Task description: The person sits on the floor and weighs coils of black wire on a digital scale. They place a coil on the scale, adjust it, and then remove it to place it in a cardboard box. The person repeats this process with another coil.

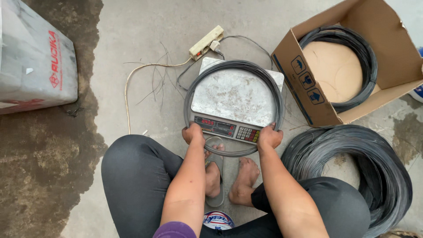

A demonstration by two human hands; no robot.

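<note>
A ring-shaped coil of dark wire (232, 65) lies around the metal platform of an electronic weighing scale (233, 99) on the concrete floor. My left hand (193, 133) grips the coil at its near left side. My right hand (269, 136) grips it at the near right, beside the scale's keypad. The scale's red display is lit. I squat over it, knees and bare feet in view.
An open cardboard box (352, 61) at the right holds another wire coil. A large loose wire bundle (361, 167) lies on the floor at the lower right. A power strip (205, 42) and cable lie behind the scale. A white sack (35, 57) sits top left.
</note>
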